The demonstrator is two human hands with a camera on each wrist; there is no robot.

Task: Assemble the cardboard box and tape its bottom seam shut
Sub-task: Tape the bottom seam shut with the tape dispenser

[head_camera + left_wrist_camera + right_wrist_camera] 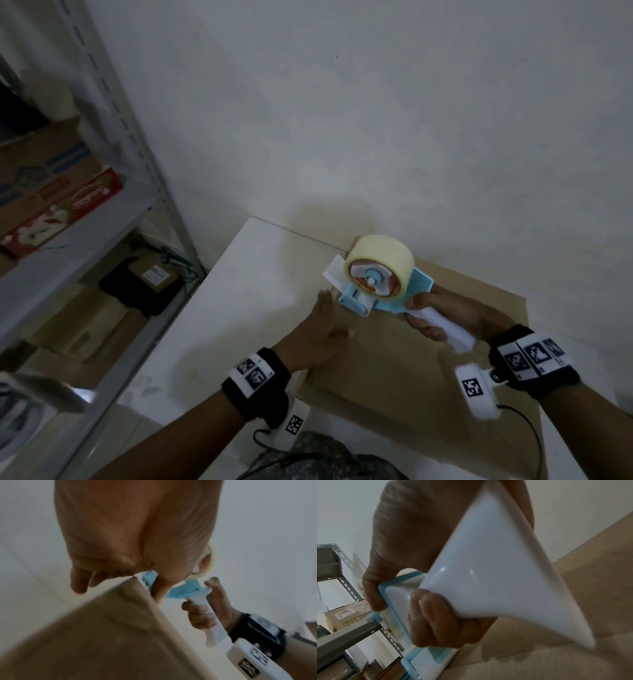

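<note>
Gripping the tape gun (380, 284) by its white handle, the right hand (455, 315) should pull steadily along the seam while the left hand (323, 329), fingers spread flat, steadies the box (394, 370) beneath both. Under it lies a white table (239, 308); shelving (113, 219) stands left.

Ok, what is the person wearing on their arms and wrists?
Both forearms are bare, no sleeves. The left wrist and the right wrist each carry a black band with white tags printed in black square codes. A white camera block with another code hangs below each band, the right one trailing a thin black cable.
</note>
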